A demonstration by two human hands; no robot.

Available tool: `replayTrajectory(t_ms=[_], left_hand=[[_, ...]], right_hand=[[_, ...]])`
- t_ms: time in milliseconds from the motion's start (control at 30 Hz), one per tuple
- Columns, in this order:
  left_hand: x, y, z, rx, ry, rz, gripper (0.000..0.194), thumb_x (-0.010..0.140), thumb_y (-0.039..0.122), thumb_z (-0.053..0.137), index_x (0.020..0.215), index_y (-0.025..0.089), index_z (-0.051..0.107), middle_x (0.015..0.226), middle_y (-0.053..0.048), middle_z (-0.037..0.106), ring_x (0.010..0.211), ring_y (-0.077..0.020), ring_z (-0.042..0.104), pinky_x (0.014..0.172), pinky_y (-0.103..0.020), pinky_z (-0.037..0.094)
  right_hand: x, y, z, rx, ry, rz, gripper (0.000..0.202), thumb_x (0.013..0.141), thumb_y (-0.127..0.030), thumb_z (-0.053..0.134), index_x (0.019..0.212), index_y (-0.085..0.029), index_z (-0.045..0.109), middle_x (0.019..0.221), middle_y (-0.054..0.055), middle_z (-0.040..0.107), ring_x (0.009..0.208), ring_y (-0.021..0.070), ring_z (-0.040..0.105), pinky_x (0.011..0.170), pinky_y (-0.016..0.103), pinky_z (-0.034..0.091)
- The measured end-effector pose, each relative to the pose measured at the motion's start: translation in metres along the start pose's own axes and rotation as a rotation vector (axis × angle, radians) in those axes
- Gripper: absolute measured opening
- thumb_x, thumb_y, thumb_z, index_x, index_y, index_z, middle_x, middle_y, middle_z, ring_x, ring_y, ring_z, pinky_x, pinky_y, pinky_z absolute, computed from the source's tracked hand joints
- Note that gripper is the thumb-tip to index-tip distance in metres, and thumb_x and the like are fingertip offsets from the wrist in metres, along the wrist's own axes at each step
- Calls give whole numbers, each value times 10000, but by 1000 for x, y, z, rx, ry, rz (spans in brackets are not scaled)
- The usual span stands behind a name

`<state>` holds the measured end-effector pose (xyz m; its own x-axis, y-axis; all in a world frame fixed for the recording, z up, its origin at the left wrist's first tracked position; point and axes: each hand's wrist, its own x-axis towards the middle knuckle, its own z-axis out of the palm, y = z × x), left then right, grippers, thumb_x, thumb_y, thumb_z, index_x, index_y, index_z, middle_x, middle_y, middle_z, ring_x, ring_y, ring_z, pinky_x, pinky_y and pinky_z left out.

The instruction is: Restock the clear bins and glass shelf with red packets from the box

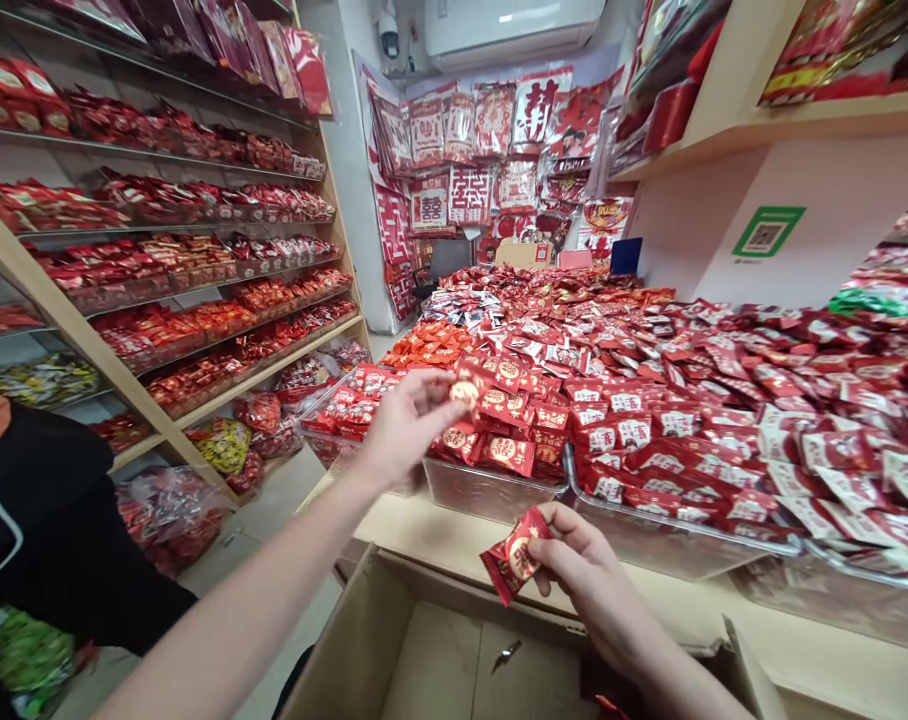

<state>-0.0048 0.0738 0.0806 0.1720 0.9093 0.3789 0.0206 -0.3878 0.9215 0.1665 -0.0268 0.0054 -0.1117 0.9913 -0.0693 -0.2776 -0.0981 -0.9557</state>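
Note:
My left hand [416, 415] reaches over a clear plastic bin [491, 492] heaped with red wrapped candies [508, 453]. Its fingers are closed on one red packet [465, 394] with a gold round print, at the top of the heap. Lower and to the right, my right hand [581, 565] pinches another red candy packet [517, 556] with a pale gold emblem, above the far rim of a cardboard box [364, 640]. Inside the box, red wrappers show only partly beneath my right forearm, and a small shiny scrap [506, 656] lies on its floor.
More clear bins of red-and-white packets [671, 480] run along the wooden counter [454, 545] to the right. Shelves [154, 230] of packets line the left wall. A person in dark clothes [56, 510] stands at left, near bagged goods [176, 510] on the floor.

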Motion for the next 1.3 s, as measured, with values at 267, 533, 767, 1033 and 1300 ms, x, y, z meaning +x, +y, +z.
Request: replayTrajectory(t_ms=[267,533,767,1033,1300], left_hand=[[104,-27,2,526,-59,78,310,654,263,595,912,95,628,754,-71,646,665,-156,552,654,-293,426],[103,-32,19,758,-75,166,273,749,340,470,831,171,668,788,-61,650,772,-207,555,770,-339,381],[99,-44,25,874,-93,195,441,775,484,396,1046,195,590,1156,-110,521,1101,-256,411,935,-414,270],[94,-33,24,835,-140,228,429,814,411,381,1140,160,500,1218,-102,482,1142,-210,396,964,-356,282],[-20,-13,16,562,-49,387,237,768,204,481,987,198,572,1001,-60,576,972,-179,505,877,-319,382]], right_hand=[[5,3,2,-56,3,-2,161,684,-284,596,693,-156,499,584,-28,483,495,73,382,418,181,332],[5,2,3,-51,-6,17,225,646,-335,620,686,-166,477,553,-44,458,470,67,360,402,179,295],[6,2,1,-67,15,7,210,649,-323,620,682,-167,484,551,-40,470,480,73,390,398,176,310],[9,5,-4,-107,26,-33,269,660,-398,630,702,-160,511,579,-26,491,495,82,412,412,186,346],[10,1,-12,-100,116,-130,278,645,-407,655,682,-153,549,610,-2,564,514,88,440,468,215,373]])
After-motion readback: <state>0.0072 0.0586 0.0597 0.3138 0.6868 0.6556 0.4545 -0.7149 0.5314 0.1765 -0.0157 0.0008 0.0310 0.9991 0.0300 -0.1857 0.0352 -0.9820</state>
